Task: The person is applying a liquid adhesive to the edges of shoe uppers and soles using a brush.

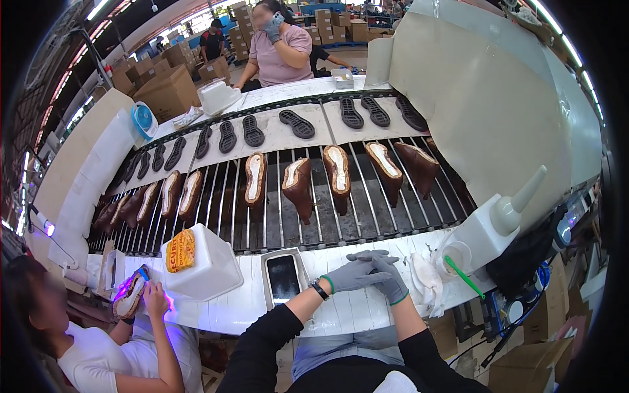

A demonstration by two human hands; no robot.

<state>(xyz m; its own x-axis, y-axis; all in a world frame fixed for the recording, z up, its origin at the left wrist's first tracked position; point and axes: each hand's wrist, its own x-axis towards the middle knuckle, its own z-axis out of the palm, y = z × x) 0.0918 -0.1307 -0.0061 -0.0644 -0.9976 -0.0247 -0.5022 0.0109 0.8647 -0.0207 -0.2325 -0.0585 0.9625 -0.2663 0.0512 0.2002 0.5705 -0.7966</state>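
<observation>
My left hand (346, 276) and my right hand (388, 280), both in grey gloves, rest one across the other at the near edge of the white table (341, 311). Their fingers stretch out loosely, and neither holds anything. Partly overlapped by the other hand, some left fingertips are hard to make out. Just left of them lies a black phone (284, 278) in a shallow white tray (267, 288). A crumpled white cloth (427, 281) sits to the right, beside a cup (457, 252) with a green-handled brush (466, 278) leaning out.
Brown shoe uppers (337, 170) stand sole-side up on a metal-rod conveyor (275, 226); black soles (297, 124) line white boards beyond. A white nozzle bottle (488, 226) stands right, an upturned white tub (206, 262) left. A co-worker (98, 354) at left brushes an upper; another person (283, 56) stands opposite.
</observation>
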